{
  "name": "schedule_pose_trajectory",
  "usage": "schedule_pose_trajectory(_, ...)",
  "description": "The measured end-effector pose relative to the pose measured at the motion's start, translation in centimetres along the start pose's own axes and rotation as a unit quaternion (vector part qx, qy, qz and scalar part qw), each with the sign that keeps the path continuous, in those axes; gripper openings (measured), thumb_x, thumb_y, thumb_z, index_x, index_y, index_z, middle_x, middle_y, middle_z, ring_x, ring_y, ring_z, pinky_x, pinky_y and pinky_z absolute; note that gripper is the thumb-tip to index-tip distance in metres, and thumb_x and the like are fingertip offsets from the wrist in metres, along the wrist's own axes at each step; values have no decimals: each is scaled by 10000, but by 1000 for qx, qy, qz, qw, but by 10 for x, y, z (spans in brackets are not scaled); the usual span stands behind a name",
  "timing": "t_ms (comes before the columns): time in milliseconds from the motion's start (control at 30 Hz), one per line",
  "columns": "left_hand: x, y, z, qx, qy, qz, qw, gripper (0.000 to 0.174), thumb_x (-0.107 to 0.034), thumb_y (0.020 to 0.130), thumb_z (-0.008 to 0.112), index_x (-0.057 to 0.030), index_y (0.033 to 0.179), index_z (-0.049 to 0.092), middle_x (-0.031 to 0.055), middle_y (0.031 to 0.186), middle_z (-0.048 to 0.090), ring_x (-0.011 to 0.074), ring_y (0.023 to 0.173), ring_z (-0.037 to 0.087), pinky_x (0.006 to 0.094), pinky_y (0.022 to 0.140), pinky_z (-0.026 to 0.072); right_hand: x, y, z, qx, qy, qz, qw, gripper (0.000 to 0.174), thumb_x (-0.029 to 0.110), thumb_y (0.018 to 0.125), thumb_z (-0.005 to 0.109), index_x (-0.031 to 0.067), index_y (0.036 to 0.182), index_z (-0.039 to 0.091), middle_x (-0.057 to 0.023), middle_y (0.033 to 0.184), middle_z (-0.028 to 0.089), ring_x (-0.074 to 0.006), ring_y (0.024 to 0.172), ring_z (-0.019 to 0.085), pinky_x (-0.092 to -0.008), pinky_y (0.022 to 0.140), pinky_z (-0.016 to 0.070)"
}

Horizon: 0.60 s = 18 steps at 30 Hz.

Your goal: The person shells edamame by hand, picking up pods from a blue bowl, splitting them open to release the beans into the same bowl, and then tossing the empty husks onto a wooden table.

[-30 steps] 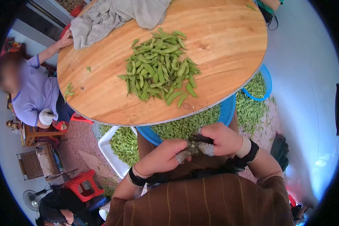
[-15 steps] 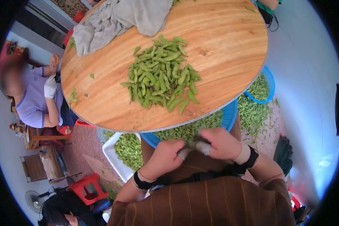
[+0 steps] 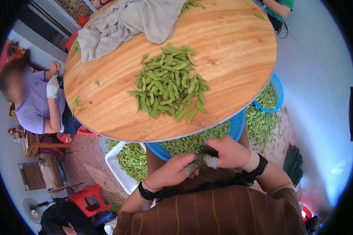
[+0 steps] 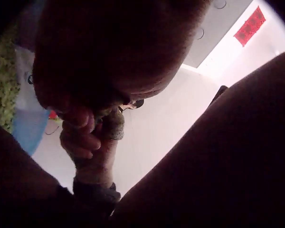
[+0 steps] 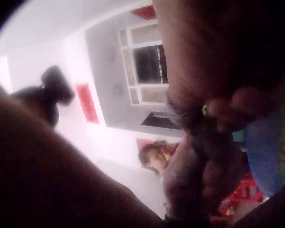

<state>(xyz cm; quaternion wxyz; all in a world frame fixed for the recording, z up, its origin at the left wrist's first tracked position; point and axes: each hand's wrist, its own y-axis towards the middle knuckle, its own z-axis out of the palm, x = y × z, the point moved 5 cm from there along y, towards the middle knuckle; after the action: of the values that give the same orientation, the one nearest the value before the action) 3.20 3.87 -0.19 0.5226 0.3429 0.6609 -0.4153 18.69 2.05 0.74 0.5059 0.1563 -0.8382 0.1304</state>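
My left hand (image 3: 172, 169) and right hand (image 3: 232, 152) meet at the fingertips in front of the blue basin (image 3: 239, 127), at the near side of the table. Grey wraps (image 3: 210, 161) cover some of the fingers, and a dark piece (image 3: 209, 150) sits by the right thumb. A green soybean pod (image 5: 205, 110) is pinched between the hands, mostly hidden by the fingers. Shelled green beans (image 3: 184, 143) fill the basin. Both wrist views are dark and show the curled fingers close together. A pile of soybean pods (image 3: 166, 86) lies on the round wooden table (image 3: 239, 51).
A grey cloth (image 3: 133, 23) lies at the table's far left. Left of the basin stands a white tray (image 3: 113, 160) of pods; right, a blue basket (image 3: 279, 88) beside pods on the floor. A person in purple (image 3: 41, 102) sits at left, near a red stool (image 3: 89, 199).
My hands, blurred and slightly lower half a second ago, are steadier and still together. The person at left has taken a hand off the table and brought both hands together. The head view has shifted slightly.
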Motion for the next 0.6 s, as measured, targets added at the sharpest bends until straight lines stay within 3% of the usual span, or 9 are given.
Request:
schedule_pose_trajectory(100, 10, -12, -3, -21, -101, -86, 991, 96, -66, 897, 489, -7, 945, 548, 35, 763, 597, 110, 668, 570, 262, 589, 467, 0, -1, 2, 11, -44, 8, 999, 255, 196, 725, 648, 26, 864, 519, -195, 752, 586, -403, 724, 583, -417, 607, 480)
schedule_pose_trajectory(167, 12, -29, -10, -48, -153, -119, 980, 97, -68, 896, 495, -5, 943, 553, 37, 768, 600, 108, 664, 569, 263, 587, 466, 2, 0, 1, 2, -139, -55, 989, 219, 201, 759, 654, 32, 837, 540, -165, 749, 560, -380, 728, 571, -399, 614, 465)
schedule_pose_trajectory(233, 17, -59, -33, -166, -117, -154, 967, 96, -72, 816, 544, -2, 880, 550, 90, 747, 598, 174, 654, 585, 288, 611, 471, 8, -1, -1, -21, -167, -52, 984, 205, 178, 747, 641, 37, 848, 530, -156, 756, 562, -367, 726, 580, -421, 610, 471)
schedule_pose_trajectory(300, 40, -94, -58, -226, 115, -163, 954, 128, -94, 773, 589, 9, 849, 579, 157, 736, 597, 256, 652, 592, 341, 611, 472, 18, 2, -4, -44, -191, -50, 979, 197, 154, 736, 628, 43, 858, 520, -147, 763, 563, -355, 724, 589, -443, 607, 477)
schedule_pose_trajectory(333, 46, -106, -61, -226, 116, -165, 953, 128, -94, 773, 589, 9, 849, 579, 157, 736, 597, 256, 652, 592, 341, 611, 472, 29, 7, -12, -107, -202, -63, 971, 200, 153, 738, 630, 36, 846, 509, -153, 753, 561, -345, 705, 592, -433, 588, 480)
schedule_pose_trajectory(400, 50, -131, -76, -291, 410, -305, 809, 126, -93, 741, 600, 13, 809, 597, 207, 728, 580, 351, 660, 572, 405, 607, 458, 42, 20, -18, -171, -212, -77, 959, 204, 152, 741, 632, 29, 834, 498, -159, 742, 559, -336, 686, 596, -422, 570, 483)
schedule_pose_trajectory(467, 44, -133, -77, -318, 407, -286, 807, 119, -93, 740, 601, 9, 799, 596, 205, 730, 581, 366, 664, 564, 420, 601, 450, 43, 35, -22, -213, -252, 13, 944, 219, 130, 728, 640, 18, 824, 478, -173, 728, 558, -328, 645, 599, -409, 530, 484)
schedule_pose_trajectory(533, 35, -130, -76, -345, 403, -267, 805, 112, -94, 739, 603, 6, 790, 595, 204, 733, 582, 381, 668, 555, 434, 594, 443, 39, 49, -20, -242, -276, 23, 930, 224, 113, 717, 642, 14, 830, 475, -184, 727, 560, -326, 631, 600, -408, 519, 485)
schedule_pose_trajectory(600, 24, -108, -68, -346, 299, -162, 875, 126, -115, 749, 613, 3, 789, 591, 194, 724, 576, 373, 669, 555, 429, 596, 445, 39, 52, -20, -268, -303, 31, 914, 231, 96, 706, 644, 11, 835, 472, -195, 725, 562, -325, 617, 601, -406, 508, 486)
